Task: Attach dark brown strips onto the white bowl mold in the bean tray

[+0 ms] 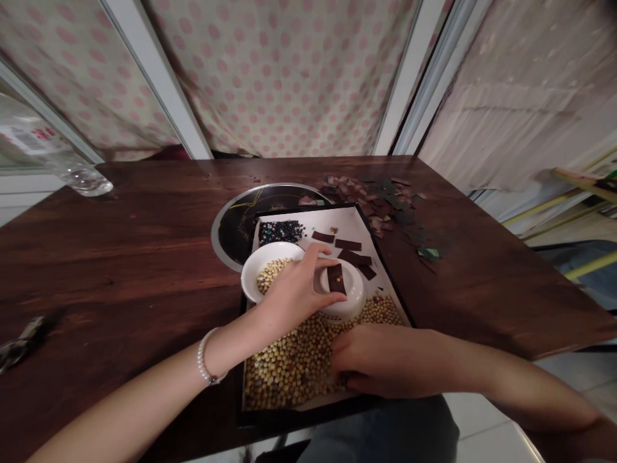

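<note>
My left hand (297, 278) pinches a small dark brown rectangular piece (336, 281) by two edges between thumb and fingers. One or two pale specks lie on the piece. It is held over a white bowl (355, 297) whose inside is partly hidden. Beneath my left hand is another white bowl (248, 283) with round yellowish beads (270, 273) in it. My right hand (373, 357) rests on a wide layer of similar yellowish beads (294, 363) in a black-rimmed tray (409, 315). Its fingers are bent down and their tips are hidden.
Several loose dark strips (348, 245) lie on the tray's white lining, near a heap of dark beads (280, 231). A round dark plate (226, 228) sits partly under the tray. Brown and green scraps (395, 202) cover the table's back right. A clear bottle (81, 173) stands at left.
</note>
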Demonstrator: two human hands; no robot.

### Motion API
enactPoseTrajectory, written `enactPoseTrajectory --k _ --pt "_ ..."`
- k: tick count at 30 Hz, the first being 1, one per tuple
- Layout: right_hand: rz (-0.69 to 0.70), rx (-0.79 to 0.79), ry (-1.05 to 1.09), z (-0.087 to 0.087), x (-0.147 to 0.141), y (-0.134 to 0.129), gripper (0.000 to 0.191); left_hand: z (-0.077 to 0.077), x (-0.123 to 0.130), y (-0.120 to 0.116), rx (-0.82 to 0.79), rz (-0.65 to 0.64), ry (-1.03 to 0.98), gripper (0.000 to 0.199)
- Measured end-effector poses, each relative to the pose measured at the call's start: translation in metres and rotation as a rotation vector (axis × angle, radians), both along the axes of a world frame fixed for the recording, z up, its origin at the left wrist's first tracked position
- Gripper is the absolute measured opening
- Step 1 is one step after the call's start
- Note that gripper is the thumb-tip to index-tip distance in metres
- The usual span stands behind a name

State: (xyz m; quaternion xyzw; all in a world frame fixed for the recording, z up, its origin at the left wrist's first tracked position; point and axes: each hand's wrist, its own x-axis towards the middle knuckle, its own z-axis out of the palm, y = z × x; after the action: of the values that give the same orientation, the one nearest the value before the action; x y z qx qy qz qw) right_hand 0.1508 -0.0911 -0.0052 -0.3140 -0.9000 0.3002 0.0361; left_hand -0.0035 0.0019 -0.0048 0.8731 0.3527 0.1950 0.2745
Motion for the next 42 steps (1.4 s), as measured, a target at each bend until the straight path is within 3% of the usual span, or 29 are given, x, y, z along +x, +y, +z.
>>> enactPoseTrajectory --k 12,18,20,22,25,27,29,33,42 --pt "0.125 0.111 -0.051 0.0 -0.006 0.004 0.01 0.0 0.0 -0.001 0.016 0.006 0.015 0.055" --pt "0.147 0.043 0.044 0.007 -0.005 0.009 0.012 -0.003 -0.001 0.0 0.016 0.007 0.009 0.055" --pt "0.074 0.018 0.184 0.012 0.002 0.013 0.012 -0.004 -0.002 0.001 0.007 -0.009 -0.013 0.055" --pt "-0.099 0.072 0.33 0.015 0.013 0.02 0.011 -0.006 -0.002 0.001 -0.005 -0.025 -0.045 0.054" --pt "-0.428 0.287 0.476 0.015 0.026 0.033 0.01 -0.006 -0.001 0.001 -0.005 -0.01 -0.048 0.054" --pt "-0.564 0.408 0.493 0.01 0.032 0.042 0.009 -0.005 0.0 0.0 0.004 0.004 -0.032 0.054" --pt "-0.58 0.461 0.457 0.004 0.034 0.049 0.01 -0.005 0.0 0.0 0.011 0.007 -0.023 0.055" --pt "-0.482 0.492 0.349 -0.006 0.033 0.055 0.014 -0.007 0.0 0.0 0.002 0.003 -0.027 0.056" --pt "-0.428 0.557 0.333 -0.013 0.033 0.055 0.017 -0.01 -0.001 0.001 -0.002 -0.013 -0.049 0.054"
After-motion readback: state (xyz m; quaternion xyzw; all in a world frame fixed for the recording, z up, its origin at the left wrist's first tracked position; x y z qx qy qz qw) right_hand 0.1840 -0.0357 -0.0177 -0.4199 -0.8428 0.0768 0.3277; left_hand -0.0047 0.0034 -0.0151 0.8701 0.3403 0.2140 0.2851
